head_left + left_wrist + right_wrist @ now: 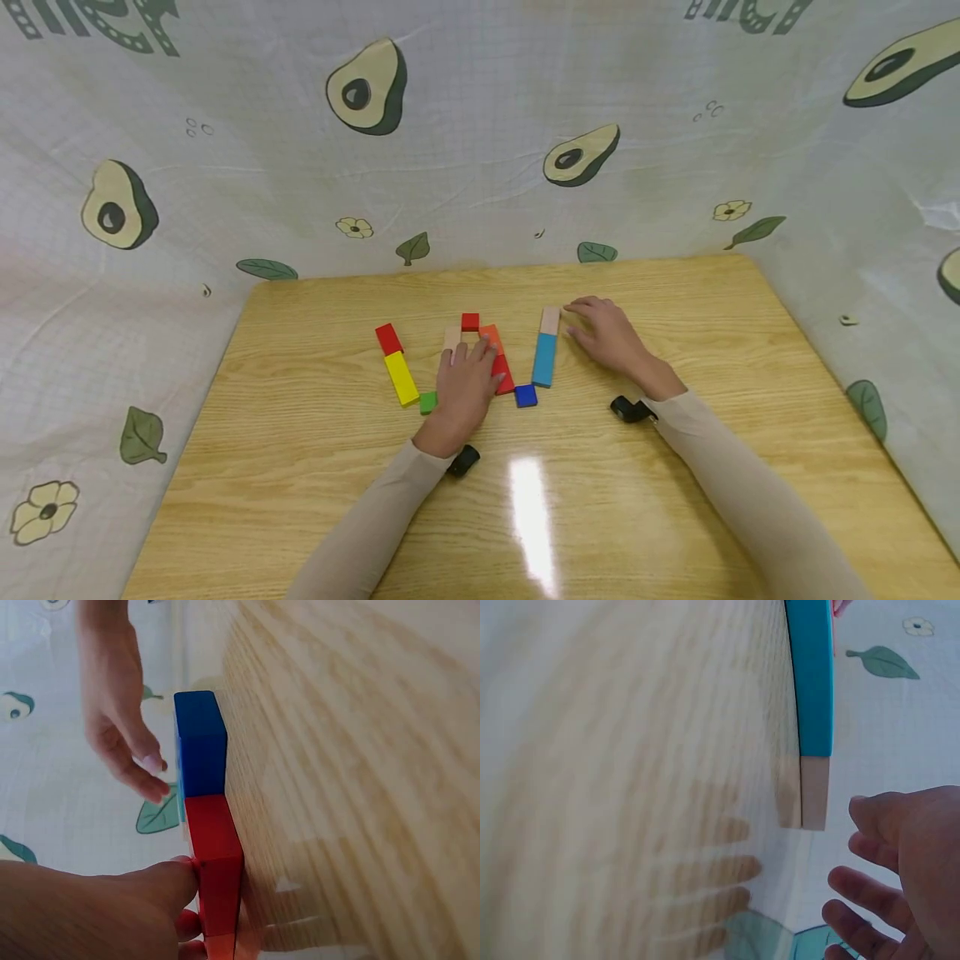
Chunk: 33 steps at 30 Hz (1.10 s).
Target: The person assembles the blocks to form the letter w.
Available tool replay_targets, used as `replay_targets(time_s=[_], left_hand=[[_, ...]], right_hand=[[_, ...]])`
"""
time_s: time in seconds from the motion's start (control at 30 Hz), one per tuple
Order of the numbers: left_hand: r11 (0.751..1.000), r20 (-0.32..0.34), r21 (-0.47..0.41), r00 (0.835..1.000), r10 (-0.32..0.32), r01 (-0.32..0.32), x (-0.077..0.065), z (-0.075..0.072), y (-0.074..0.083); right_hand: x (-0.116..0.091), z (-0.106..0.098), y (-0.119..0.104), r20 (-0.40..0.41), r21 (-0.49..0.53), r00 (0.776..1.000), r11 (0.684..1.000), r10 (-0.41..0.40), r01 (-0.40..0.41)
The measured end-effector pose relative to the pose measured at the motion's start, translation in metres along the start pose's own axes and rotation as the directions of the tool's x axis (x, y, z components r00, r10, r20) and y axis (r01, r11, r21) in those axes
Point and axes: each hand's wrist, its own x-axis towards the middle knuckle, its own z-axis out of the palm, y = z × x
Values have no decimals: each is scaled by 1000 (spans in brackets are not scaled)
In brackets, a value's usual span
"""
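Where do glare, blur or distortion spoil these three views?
Head view: a bright glare streak on the table near the front edge; wide-angle bending of the backdrop. Left wrist view: sharp blue block, soft wood grain. Right wrist view: table smeared, right hand blurred.

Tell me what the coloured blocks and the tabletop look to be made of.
Coloured blocks, such as the light blue block and long red block: probably painted wood, given the matte, even colour and square edges. The beige block looks like unpainted wood. Table: wood or wood-look laminate; grain lines show under a glossy, reflective finish.
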Motion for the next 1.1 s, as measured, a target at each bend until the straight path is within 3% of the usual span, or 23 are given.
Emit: replay_targets(time_s=[0.3,0.57,0.8,1.1], left_hand=[[999,-46,-7,998,40,-40,2,-1,-7],[998,-97,-59,995,25,-31,-8,-4,-20],[991,-114,-133,993,-40,25,-22,-23,-52],[972,-125,-195,979,-159,133,-40,-31,-107]], right_hand=[[-20,-11,7,-8,-12,1000,1000,15,-15],[-38,-24,10,-39,-14,999,1000,13,-13],[-52,-34,22,-89,-29,996,1000,6,-9],[-68,-48,40,-121,-42,992,998,45,-50]])
